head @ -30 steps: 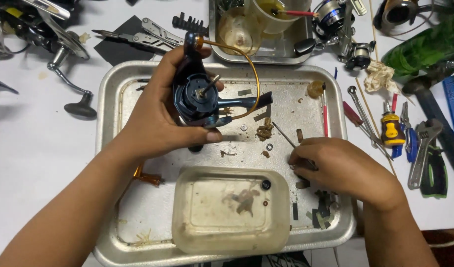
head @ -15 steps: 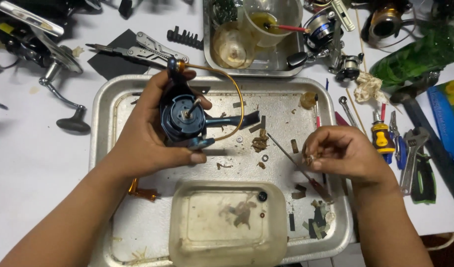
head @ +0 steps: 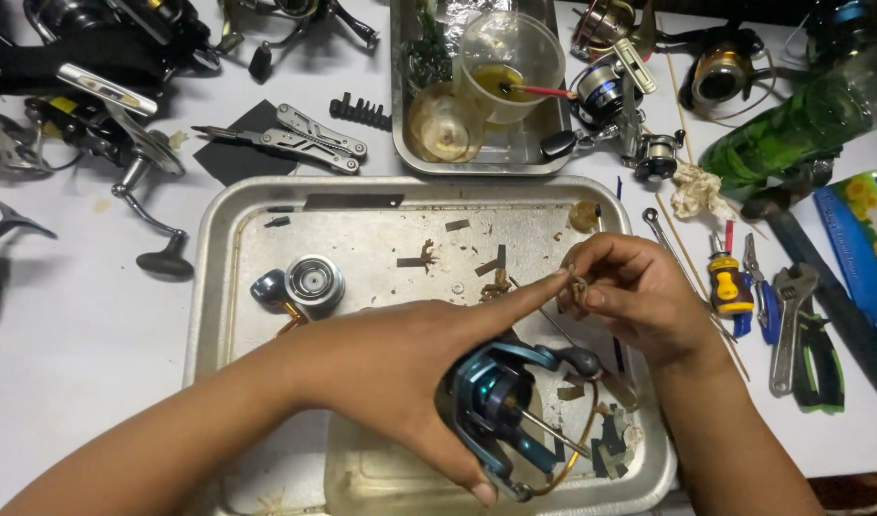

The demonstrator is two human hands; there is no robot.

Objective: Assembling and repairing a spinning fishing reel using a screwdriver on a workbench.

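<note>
The left hand [head: 410, 368] gripped the blue fishing reel body [head: 501, 406] over the metal tray's [head: 214, 287] near edge, forefinger extended; the right hand [head: 634, 296] pinched a small brownish part [head: 578, 284] beside that fingertip.

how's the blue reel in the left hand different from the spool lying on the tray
The blue reel is held in the left hand over the clear tub; the spool lies loose on the tray, untouched. The reel is a larger body with a wire bail; the spool is a small round part, mostly silver. Both show blue metal.
</note>
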